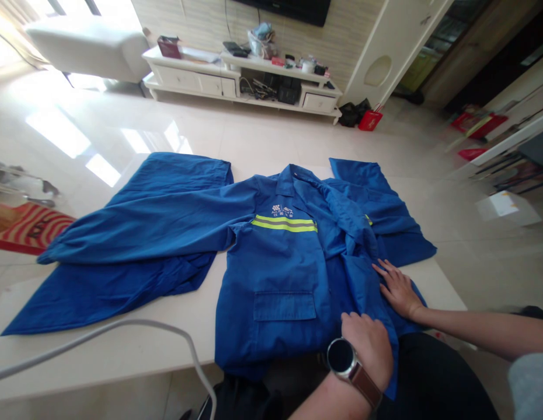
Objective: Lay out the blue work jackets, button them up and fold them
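Observation:
A blue work jacket (pixel 275 262) lies spread over a white table, with a yellow-grey reflective stripe and white print on its chest. Its front is partly folded back at the right. My left hand (pixel 368 344), wearing a watch, has its fingers curled on the jacket's front edge near the hem. Farther right, my right hand (pixel 397 290) rests on the folded-back part with its fingers spread. Other blue cloth (pixel 166 172) lies under the sleeve at the left, and more blue cloth (pixel 389 216) at the right.
The white table (pixel 197 332) shows around the cloth. A grey cable (pixel 157 322) arcs across the lower left. A red-patterned bag (pixel 35 227) stands at the left. Beyond the table are a white TV cabinet (pixel 188 81), a grey bench (pixel 91 49) and a red bag (pixel 370 120).

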Tool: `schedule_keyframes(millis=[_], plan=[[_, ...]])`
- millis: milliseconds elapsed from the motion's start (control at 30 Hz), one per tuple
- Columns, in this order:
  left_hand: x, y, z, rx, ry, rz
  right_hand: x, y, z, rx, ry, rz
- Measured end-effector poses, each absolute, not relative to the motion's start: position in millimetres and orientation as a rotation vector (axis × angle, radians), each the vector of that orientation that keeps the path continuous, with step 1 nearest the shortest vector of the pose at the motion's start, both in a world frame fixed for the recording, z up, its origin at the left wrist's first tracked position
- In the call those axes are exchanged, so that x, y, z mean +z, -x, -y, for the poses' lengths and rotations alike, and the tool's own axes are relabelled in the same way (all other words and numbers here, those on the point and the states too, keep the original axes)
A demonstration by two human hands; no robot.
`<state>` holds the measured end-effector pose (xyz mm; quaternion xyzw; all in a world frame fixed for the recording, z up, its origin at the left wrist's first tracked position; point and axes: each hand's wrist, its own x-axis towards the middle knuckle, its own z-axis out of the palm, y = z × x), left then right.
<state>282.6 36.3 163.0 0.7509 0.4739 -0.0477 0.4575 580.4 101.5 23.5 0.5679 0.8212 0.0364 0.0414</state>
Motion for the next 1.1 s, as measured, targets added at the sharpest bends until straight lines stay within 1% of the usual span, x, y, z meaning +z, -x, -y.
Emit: schedule_keyframes(millis=[933,1100], plan=[[164.2,-281.9,-34.8,-0.135,-1.844,-1.156,20.7,-581.7,-102.5,0.136,-1.739,-2.517],[163.3,-282.0,-34.2,-0.089,-1.838,-1.162,19.1,-582.3,-102.4,0.145,-1.736,-2.520]])
